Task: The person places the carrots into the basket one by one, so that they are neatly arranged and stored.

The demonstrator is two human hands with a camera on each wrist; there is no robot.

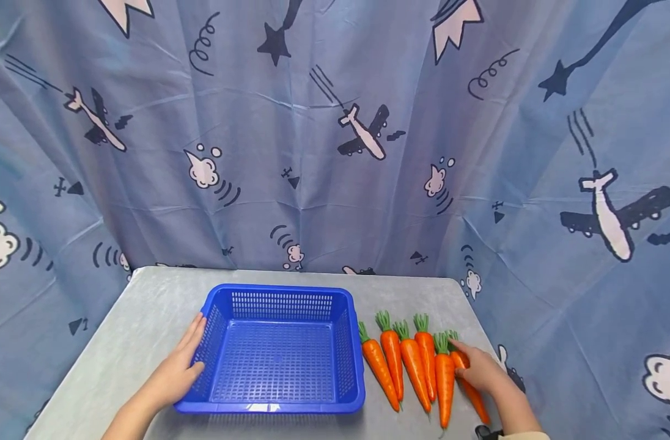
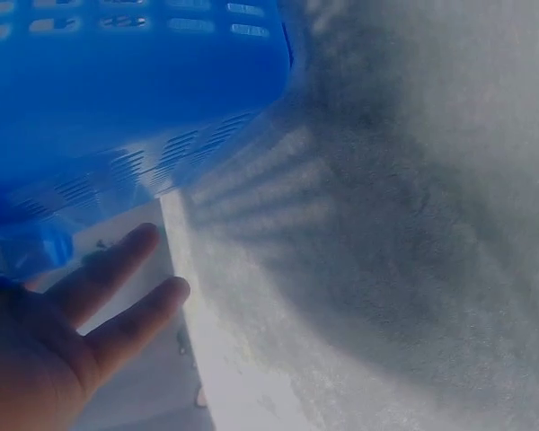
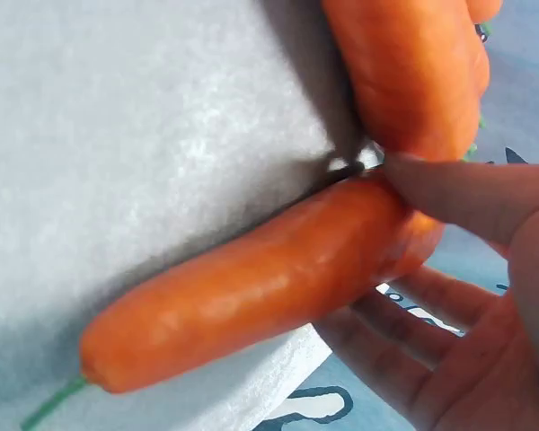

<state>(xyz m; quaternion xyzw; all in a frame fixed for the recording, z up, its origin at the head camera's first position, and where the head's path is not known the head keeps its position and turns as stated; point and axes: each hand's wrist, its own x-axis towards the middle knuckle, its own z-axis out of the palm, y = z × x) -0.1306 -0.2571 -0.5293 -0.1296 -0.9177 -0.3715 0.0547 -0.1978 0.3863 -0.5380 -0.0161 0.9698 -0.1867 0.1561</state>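
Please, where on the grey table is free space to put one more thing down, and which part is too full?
Bare table lies left of the blue basket, beyond the left hand, and in a strip behind the basket up to the curtain. The basket's floor is also bare. The right side is crowded: six carrots lie close together, the right hand on the outermost, near the edge.

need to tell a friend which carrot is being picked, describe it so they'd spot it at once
On the grey table, right of the blue basket, six carrots lie in a row. It is the rightmost carrot, nearest the table's right edge, the only one under the right hand.
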